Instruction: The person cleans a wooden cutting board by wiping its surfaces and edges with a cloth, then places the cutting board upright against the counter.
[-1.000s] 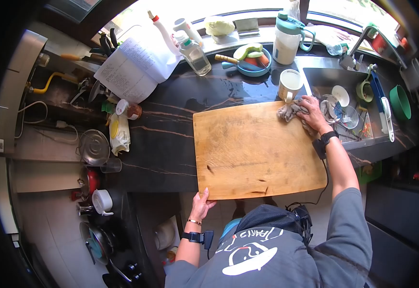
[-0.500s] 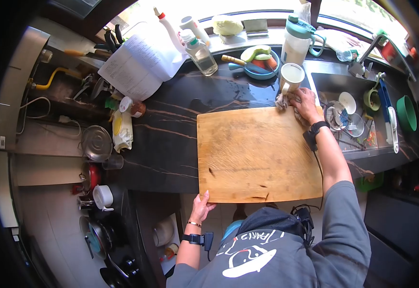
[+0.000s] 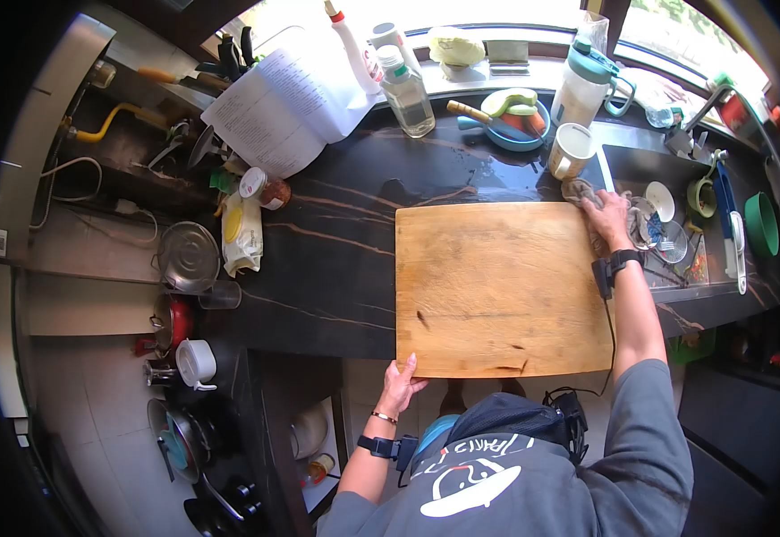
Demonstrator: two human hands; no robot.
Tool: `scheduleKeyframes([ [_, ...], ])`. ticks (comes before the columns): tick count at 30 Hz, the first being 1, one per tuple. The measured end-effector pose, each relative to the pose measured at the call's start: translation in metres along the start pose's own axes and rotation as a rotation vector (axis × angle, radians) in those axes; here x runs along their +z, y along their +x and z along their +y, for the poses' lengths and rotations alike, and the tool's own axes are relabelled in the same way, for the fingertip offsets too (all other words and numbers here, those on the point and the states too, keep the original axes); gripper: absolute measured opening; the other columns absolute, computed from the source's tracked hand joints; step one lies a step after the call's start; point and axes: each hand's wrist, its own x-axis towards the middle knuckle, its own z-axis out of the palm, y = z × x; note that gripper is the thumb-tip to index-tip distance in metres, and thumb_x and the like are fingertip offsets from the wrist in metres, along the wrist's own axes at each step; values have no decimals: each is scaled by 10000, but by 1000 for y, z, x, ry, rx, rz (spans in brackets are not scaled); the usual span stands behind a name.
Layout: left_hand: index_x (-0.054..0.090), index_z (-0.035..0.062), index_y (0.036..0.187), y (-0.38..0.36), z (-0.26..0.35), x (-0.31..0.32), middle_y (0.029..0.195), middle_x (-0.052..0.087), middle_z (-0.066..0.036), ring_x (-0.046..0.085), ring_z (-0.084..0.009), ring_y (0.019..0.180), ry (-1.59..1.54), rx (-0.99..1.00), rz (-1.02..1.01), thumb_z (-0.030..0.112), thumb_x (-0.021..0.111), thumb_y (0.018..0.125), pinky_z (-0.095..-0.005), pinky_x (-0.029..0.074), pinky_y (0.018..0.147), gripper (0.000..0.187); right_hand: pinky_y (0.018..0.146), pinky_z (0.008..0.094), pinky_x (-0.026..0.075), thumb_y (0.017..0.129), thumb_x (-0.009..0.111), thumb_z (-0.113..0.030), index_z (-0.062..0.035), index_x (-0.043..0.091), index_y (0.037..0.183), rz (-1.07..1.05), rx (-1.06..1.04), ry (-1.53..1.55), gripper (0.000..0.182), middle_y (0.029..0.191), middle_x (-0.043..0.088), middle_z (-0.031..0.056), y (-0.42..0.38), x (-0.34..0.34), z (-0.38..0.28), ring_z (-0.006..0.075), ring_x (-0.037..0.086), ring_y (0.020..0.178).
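Observation:
A wooden cutting board [image 3: 502,286] lies on the dark countertop, its near edge jutting past the counter. My left hand [image 3: 401,383] grips the board's near left corner, thumb on top and fingers underneath. At the far right corner, my right hand [image 3: 608,217] is closed over a crumpled grey cloth [image 3: 580,190], pressed against the board's edge. Just beyond the cloth stands a cream mug [image 3: 572,150]. The fingertips of my right hand are partly hidden in the cloth.
A sink [image 3: 694,268] with dishes lies to the right. Behind the board are a blue bowl [image 3: 517,134] holding vegetables and a knife, a teal-lidded pitcher [image 3: 580,88] and a clear bottle [image 3: 408,100]. Printed paper [image 3: 274,112] and a jar [image 3: 267,188] are at left.
My right hand has slid with the cloth a little rightward and nearer along the board's right corner. The left hand keeps its hold. The whole view has shifted slightly.

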Motion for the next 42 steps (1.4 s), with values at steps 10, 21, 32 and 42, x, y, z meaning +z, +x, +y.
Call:
scheduleKeyframes([
  [10,403,49,1259,3,2,-3,1182,572,-144,587,-303,1068,-18,-52,-37,391,578,921,-539,439,921,512,937,454,383,749,656,-474,-125,646,1047,-133,-115,-2,459,1068,591,123,-38,44,-186,316,500,1082],
  [21,408,29,1142,6,0,-2,1145,566,-148,610,-295,1021,-45,-56,-27,340,592,921,-511,503,854,424,982,435,366,733,698,-252,-65,609,977,-35,-558,295,321,1116,585,124,-69,80,-281,317,488,1114],
  [32,322,-49,1364,7,0,-20,1322,474,-215,511,-341,1180,-548,-73,-336,917,255,637,-463,436,978,1211,896,450,398,669,727,-203,-62,594,888,-208,-809,477,292,1029,557,112,-245,61,-324,319,482,1061],
  [42,412,87,1355,11,-16,-34,1301,512,-137,522,-296,1151,-836,3,-331,827,279,768,-471,437,965,954,940,426,397,722,696,-202,-82,583,954,-386,-872,539,284,1090,546,80,-311,13,-231,307,477,1112],
])
